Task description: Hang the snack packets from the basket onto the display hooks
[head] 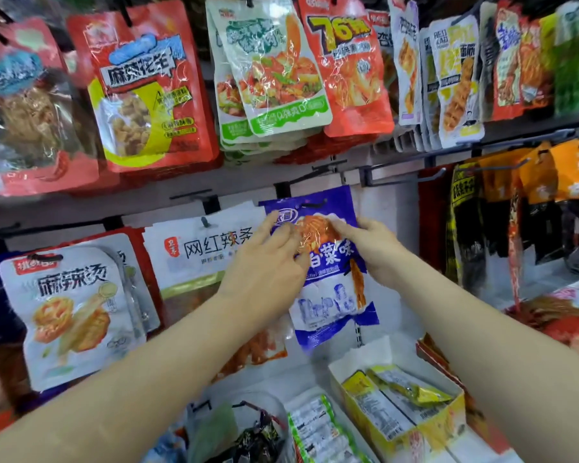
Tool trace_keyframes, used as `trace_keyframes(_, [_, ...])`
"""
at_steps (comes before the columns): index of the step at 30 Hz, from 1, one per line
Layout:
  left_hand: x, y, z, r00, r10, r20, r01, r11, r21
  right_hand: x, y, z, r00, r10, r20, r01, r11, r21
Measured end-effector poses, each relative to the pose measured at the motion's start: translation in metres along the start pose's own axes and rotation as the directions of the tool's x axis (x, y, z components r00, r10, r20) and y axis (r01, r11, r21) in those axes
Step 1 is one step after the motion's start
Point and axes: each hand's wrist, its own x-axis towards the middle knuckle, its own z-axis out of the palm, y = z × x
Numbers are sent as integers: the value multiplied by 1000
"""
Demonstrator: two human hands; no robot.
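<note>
A purple and white snack packet (331, 295) hangs at the middle of the lower row, its top hole at a black display hook (310, 204). My left hand (264, 269) lies on the packet's left side with its fingers spread over the upper front. My right hand (371, 248) holds the packet's right edge, thumb on the front. To the left hangs a white packet with black characters (201, 252), partly covered by my left arm. No basket can be made out.
Red, green and white packets fill the upper row of hooks (274, 71). An empty long hook (401, 175) juts out right of the purple packet. Orange and black packets (502, 208) hang further right. An open yellow carton (401, 402) and loose snacks lie on the shelf below.
</note>
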Motion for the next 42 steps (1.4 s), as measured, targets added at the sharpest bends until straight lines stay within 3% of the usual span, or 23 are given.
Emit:
trace_keyframes(4, [-25,20,9,997,-4,-81,-8,989,-145,-6,16,-6,995,37,97,-40,999,22])
trace_keyframes(7, [-36,34,16,998,3,-60,-15,979,-203,-6,15,-2,1000,-3,10,3,1000,-12])
trace_keyframes(15, [-21,43,19,993,-27,113,42,990,-135,6,10,10,985,-107,-138,83,982,-167])
trace_keyframes(21, [-9,44,21,998,-64,17,66,986,-151,12,16,8,979,-117,-166,66,956,-285])
trace_keyframes(27, [-20,63,27,986,-113,-121,60,925,-375,-25,23,-27,977,-194,-88,157,933,-323])
trace_keyframes(29, [-25,77,20,979,-185,-82,97,784,-613,-43,27,-37,973,-226,-52,189,901,-390])
trace_keyframes(30, [-28,85,15,969,-246,-33,142,658,-739,-53,30,-43,974,-223,-24,192,885,-425])
trace_keyframes(32, [-32,100,8,928,-349,129,248,323,-913,-76,37,-56,979,-197,53,195,832,-520])
trace_keyframes(35, [-32,122,-1,895,-353,272,251,-106,-962,-112,48,-79,983,-88,164,179,683,-708])
trace_keyframes(36, [-34,130,-4,906,-317,280,234,-177,-956,-124,52,-88,982,-41,184,169,626,-762])
trace_keyframes(38, [-39,147,-12,947,-213,242,193,-225,-955,-146,57,-108,980,51,190,136,521,-843])
trace_keyframes(40, [-46,169,-16,977,-100,186,161,-218,-962,-171,63,-128,978,121,170,100,442,-891])
trace_keyframes(42, [-49,200,-20,992,-27,122,116,-149,-982,-198,73,-148,975,186,122,42,385,-922])
